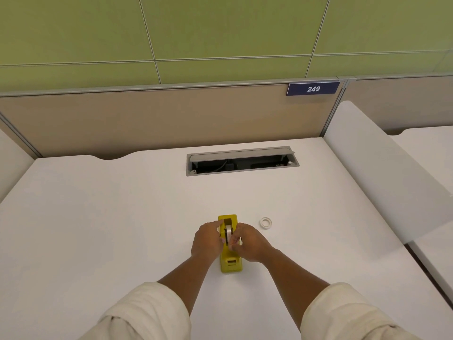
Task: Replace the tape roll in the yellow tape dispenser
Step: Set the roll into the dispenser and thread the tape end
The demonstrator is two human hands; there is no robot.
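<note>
Item: yellow tape dispenser (pixel 231 262), standing lengthwise on the white desk (pixel 98 217), near the front centre, cutter end toward the person.

Contents: one tape roll (pixel 228 231) upright in the dispenser's cradle, seen edge-on between the two hands.

Second item: a loose tape roll (pixel 266 222), lying flat on the desk, near the dispenser on its right and apart from it, untouched.

Left hand (pixel 207 241): laid against the dispenser's left side, fingers curled along the body; it appears to steady it.

Right hand (pixel 247 242): at the right side, fingers pinched together at the seated roll or its hub; whether they have a firm grip cannot be told.

Progress, as judged: early or middle. A roll sits in the cradle and another waits outside, so the swap looks unfinished. Which roll is the old one and which the new is not determinable.

Not legible: the hub and the cradle slots, covered by the fingers; any free tape end; the cutter blade, too small to resolve.

Also present: open cable hatch (pixel 241 161) at the desk's rear.
</note>
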